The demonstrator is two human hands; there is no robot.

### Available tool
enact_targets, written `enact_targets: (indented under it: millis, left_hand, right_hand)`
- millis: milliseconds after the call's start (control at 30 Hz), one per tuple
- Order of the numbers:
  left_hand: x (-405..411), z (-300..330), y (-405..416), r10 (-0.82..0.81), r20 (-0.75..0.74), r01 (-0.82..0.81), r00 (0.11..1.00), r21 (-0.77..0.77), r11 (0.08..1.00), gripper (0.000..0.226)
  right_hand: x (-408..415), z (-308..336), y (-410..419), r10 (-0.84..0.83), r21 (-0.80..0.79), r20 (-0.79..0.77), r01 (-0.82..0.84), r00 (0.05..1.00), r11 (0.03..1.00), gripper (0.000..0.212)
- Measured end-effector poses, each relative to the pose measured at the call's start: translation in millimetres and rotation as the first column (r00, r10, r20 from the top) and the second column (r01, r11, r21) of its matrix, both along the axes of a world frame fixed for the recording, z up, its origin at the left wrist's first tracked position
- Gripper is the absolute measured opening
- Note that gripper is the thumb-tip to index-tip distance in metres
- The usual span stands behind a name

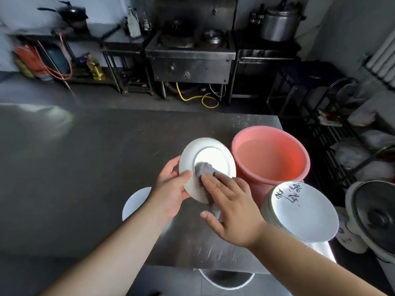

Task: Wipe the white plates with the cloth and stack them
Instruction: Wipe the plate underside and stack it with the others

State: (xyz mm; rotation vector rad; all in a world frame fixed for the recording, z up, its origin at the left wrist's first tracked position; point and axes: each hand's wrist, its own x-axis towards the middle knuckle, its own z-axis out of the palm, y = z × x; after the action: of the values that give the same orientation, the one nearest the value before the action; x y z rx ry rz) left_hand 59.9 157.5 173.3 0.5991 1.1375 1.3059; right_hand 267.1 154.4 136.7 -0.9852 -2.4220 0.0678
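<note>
Left hand (171, 184) grips tilted plate (213, 154); right hand (230, 201) presses cloth (203, 168) flat; pink bucket (271, 154), plate stack (303, 212) close right.

Glossy white plate (210, 154); fuzzy grey cloth (203, 167); scuffed steel table (96, 157); smooth pink plastic basin (245, 142).

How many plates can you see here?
3 clearly: one held in the left hand, plate; one flat on the table; one topping a stack with more underneath, uncountable.

Steel table (85, 167) (bucket (271, 154), plates (301, 212))
</note>
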Motion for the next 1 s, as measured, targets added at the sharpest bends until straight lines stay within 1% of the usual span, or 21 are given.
enact_targets:
  millis: [33,100,200,333,400,500,567,700,767,867,933,1000]
  left_hand:
    - [1,3,-2,-0.021,0.018,0.021,1.0,0.01,1.0,0.043]
    - [6,8,-4,-0.061,0.058,0.058,0.996,0.039,0.998,0.043]
    - [8,19,-1,-0.07,0.115,0.06,0.991,0.084,0.995,0.044]
    - [4,31,1,-0.041,0.126,0.028,0.991,0.102,0.994,0.046]
    - [3,35,-2,-0.042,0.127,0.029,0.991,0.1,0.995,0.047]
    - [4,43,-6,-0.057,0.134,0.042,0.989,0.116,0.992,0.049]
    - [3,53,-6,-0.054,0.139,0.035,0.989,0.138,0.99,0.051]
    - [-2,67,-6,-0.031,0.148,0.006,0.988,0.171,0.985,0.054]
    - [0,70,-10,-0.034,0.145,0.011,0.989,0.156,0.988,0.055]
    - [6,74,-14,-0.052,0.131,0.03,0.99,0.167,0.986,0.054]
    - [6,80,-11,-0.052,0.129,0.026,0.99,0.196,0.98,0.054]
    - [4,84,-7,-0.048,0.128,0.02,0.991,0.216,0.976,0.054]
  right_hand:
    - [0,5,7,-0.002,0.029,0.011,0.001,1.0,1.0,0.081]
    - [-2,19,22,0.008,0.025,-0.017,-0.008,1.0,1.0,0.086]
    - [-10,27,20,0.03,0.034,-0.067,-0.028,0.997,0.999,0.09]
    - [-7,19,-8,0.077,0.109,0.016,-0.079,0.997,0.991,0.087]
    - [-5,31,1,0.012,0.12,0.018,-0.014,1.0,0.993,0.084]
    - [-4,60,24,-0.106,0.073,0.001,0.106,0.994,0.992,0.085]
    - [-5,63,21,-0.099,0.095,-0.019,0.1,0.995,0.99,0.085]
    - [-3,42,-8,-0.023,0.144,-0.051,0.03,0.998,0.989,0.085]
    - [-2,50,1,-0.049,0.171,-0.069,0.06,0.996,0.983,0.083]
    - [-3,78,25,-0.146,0.149,-0.116,0.162,0.982,0.975,0.081]
    - [-6,80,23,-0.14,0.149,-0.134,0.16,0.981,0.976,0.082]
    - [-7,65,5,-0.09,0.152,-0.139,0.112,0.986,0.982,0.084]
